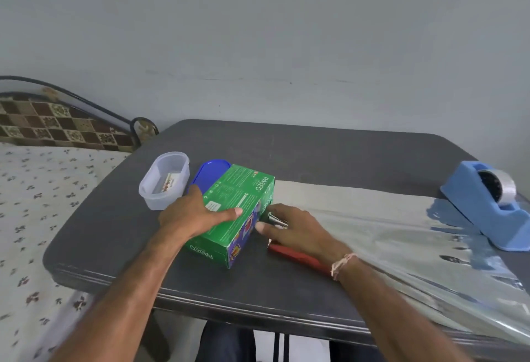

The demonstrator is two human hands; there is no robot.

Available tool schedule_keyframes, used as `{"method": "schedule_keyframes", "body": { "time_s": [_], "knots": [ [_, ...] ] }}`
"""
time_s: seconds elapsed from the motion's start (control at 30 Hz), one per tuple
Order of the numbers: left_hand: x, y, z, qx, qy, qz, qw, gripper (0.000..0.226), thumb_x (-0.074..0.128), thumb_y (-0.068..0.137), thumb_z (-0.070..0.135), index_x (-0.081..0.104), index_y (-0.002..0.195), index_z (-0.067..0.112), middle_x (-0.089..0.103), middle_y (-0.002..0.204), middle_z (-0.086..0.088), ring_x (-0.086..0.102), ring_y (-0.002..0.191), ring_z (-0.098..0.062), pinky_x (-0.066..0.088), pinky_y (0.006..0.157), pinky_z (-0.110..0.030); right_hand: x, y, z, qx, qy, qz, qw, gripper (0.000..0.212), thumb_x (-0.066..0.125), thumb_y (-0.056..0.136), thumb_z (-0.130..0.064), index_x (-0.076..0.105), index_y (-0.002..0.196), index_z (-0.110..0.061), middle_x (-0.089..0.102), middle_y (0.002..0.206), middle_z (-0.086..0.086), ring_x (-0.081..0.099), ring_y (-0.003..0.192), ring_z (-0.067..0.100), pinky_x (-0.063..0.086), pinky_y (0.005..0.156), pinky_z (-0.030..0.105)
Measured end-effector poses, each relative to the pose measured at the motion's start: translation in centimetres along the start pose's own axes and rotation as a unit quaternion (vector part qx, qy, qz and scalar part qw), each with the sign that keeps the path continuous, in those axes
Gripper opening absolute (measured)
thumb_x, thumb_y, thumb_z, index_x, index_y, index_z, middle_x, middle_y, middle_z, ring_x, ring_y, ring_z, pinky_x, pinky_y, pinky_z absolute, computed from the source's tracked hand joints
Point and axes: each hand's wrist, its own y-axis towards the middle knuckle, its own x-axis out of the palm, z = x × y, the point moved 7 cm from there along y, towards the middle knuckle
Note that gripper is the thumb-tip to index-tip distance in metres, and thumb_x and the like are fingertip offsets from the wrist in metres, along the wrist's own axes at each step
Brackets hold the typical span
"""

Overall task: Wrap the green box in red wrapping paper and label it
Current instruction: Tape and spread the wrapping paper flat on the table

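The green box (239, 189), printed PASEO twice, lies mid-counter (315, 155). My left grip (189, 215) rests spread on top; at its 3 o'clock my right grip (295, 229) pinches the wrapping paper's (372, 218) curled edge.

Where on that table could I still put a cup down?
Free: the far strip of table behind the green box and paper, and the near left corner before the clear tub. Crowded: around the box; paper covers the right.
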Motion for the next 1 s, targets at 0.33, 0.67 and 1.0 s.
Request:
{"method": "schedule_keyframes", "body": {
  "time_s": [0.33,0.67,1.0],
  "knots": [
    [0.0,0.8,-0.1,-0.005,-0.126,-0.059,0.99,0.129,0.077,0.02,0.095,0.046,0.126,0.028,0.068,0.115,0.009,0.069,0.101,-0.019,0.057,0.092,-0.045,-0.2,-0.1,-0.5,0.024,0.13,-0.021,0.991,0.072,0.061,0.084,-0.078,0.072,0.121,-0.017,0.073,0.117,-0.01,0.068,0.108,0.009,0.053,0.103,0.037],
    [-2.8,0.7,3.5,0.006,-0.37,-0.096,0.924,0.065,0.088,0.072,0.054,0.057,0.112,0.012,0.062,0.121,0.002,0.059,0.11,-0.02,0.047,0.098,-0.038,-0.2,-0.3,-0.7,0.06,0.222,-0.057,0.972,0.068,0.044,0.094,-0.074,0.064,0.137,-0.026,0.066,0.134,-0.008,0.059,0.12,0.009,0.045,0.071,0.014],
    [4.8,0.3,9.5,0.01,-0.45,-0.242,0.86,0.116,0.085,0.045,0.084,0.058,0.14,0.023,0.064,0.14,-0.002,0.06,0.13,-0.026,0.045,0.111,-0.054,-3.9,-1.1,1.8,0.151,0.578,0.011,0.802,0.073,0.06,0.091,-0.066,0.062,0.137,-0.01,0.068,0.131,0.019,0.066,0.121,0.039,0.055,0.098,0.055]
  ]
}}
